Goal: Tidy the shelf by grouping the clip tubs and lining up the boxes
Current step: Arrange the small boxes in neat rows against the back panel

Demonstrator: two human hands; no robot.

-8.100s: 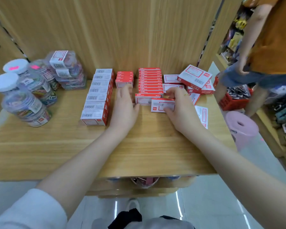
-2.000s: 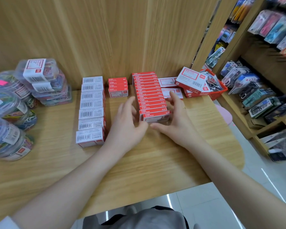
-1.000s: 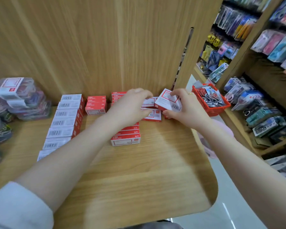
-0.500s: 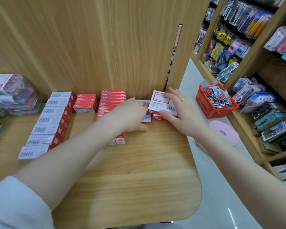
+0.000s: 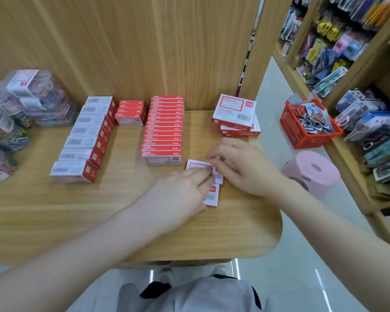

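Under both hands' fingers, left hand and right hand are pressing loose flat boxes into place; rows beyond are looking aligned, clip tubs grouped far left, skewed stack remaining.

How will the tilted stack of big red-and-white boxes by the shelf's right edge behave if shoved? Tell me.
The tilted stack of big red-and-white boxes probably slides as stiff cardboard on the smooth wooden shelf. Its askew top box may shift first. Sitting near the edge, it could fall off.
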